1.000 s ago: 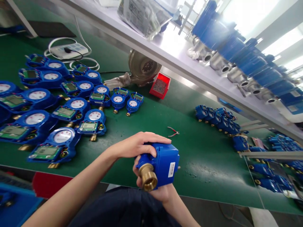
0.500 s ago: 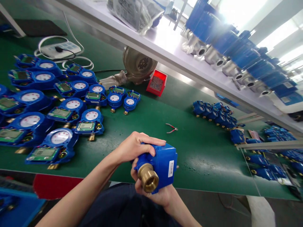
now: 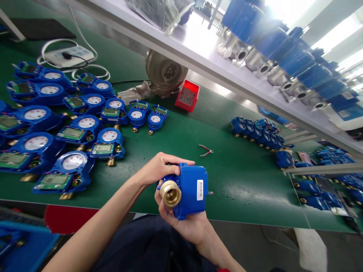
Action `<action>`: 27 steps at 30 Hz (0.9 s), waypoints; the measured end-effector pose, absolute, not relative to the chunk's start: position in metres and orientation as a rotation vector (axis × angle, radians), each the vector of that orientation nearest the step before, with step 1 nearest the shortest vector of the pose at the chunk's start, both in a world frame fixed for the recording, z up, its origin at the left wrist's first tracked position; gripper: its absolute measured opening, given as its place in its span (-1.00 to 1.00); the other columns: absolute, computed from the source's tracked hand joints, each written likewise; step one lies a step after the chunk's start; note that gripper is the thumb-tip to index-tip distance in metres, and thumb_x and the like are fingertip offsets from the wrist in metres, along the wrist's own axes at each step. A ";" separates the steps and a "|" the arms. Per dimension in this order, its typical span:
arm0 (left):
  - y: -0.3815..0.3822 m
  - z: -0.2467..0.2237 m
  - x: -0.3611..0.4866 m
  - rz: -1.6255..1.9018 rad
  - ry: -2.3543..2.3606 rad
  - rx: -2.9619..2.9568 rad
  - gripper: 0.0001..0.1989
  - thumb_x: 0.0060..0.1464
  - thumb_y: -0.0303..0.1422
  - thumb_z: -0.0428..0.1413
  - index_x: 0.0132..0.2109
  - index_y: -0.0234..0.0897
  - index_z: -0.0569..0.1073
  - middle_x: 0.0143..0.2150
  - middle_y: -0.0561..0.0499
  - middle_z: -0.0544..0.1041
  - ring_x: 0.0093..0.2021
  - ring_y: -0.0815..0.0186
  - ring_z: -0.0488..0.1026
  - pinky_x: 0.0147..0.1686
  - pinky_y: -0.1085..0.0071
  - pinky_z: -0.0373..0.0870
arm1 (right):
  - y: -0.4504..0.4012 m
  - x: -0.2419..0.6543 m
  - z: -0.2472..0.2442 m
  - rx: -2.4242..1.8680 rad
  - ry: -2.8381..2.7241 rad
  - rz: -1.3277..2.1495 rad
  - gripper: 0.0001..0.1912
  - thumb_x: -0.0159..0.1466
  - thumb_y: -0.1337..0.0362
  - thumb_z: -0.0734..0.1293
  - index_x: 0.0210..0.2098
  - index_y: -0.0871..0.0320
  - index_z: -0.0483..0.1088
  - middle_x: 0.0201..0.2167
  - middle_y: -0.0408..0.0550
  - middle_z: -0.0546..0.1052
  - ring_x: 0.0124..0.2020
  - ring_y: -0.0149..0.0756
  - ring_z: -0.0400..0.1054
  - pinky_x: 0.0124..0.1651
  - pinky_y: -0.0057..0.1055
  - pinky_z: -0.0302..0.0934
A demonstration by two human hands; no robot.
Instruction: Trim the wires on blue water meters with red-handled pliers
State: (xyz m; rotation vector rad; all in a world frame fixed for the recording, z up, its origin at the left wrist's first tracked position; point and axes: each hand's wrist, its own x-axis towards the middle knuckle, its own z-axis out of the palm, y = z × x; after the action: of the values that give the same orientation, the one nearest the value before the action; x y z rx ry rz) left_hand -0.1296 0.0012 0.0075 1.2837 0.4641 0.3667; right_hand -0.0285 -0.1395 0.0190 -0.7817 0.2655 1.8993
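A blue meter body (image 3: 190,194) with a brass threaded end and a white barcode label is held above the front edge of the green bench. My left hand (image 3: 161,168) grips it from the upper left, thumb and fingers over its top. Beneath it, my right hand (image 3: 184,223) supports the underside, with fingers curled round the lower left near the brass opening. Red-handled pliers (image 3: 206,150) lie on the bench beyond the meter body.
Several open blue meters (image 3: 72,162) cover the left of the bench (image 3: 159,151). A red bin of small parts (image 3: 187,96) stands at the back beside a round metal piece (image 3: 167,71). More blue units (image 3: 256,133) sit at right; a shelf (image 3: 198,56) crosses overhead.
Both hands have turned the blue body so that its brass opening and label face the camera more directly. It has also risen slightly in view.
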 end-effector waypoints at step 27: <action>-0.076 -0.002 -0.098 1.040 0.701 1.286 -0.82 0.09 -0.23 0.07 -0.22 -0.23 0.33 -0.21 0.00 0.37 -0.14 0.25 0.33 -0.14 0.40 0.24 | -0.167 -0.005 0.044 -0.879 -0.065 1.590 -0.32 0.22 -0.25 -0.05 0.10 -0.03 0.27 0.13 -0.02 0.38 0.17 -0.14 0.20 0.10 0.00 0.15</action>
State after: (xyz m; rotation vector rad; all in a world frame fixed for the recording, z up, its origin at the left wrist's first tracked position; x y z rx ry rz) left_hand -0.0984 -0.0761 -0.0016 1.2858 0.7005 1.0397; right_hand -0.0054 -0.1666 0.0437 -0.8790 -0.0646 1.5902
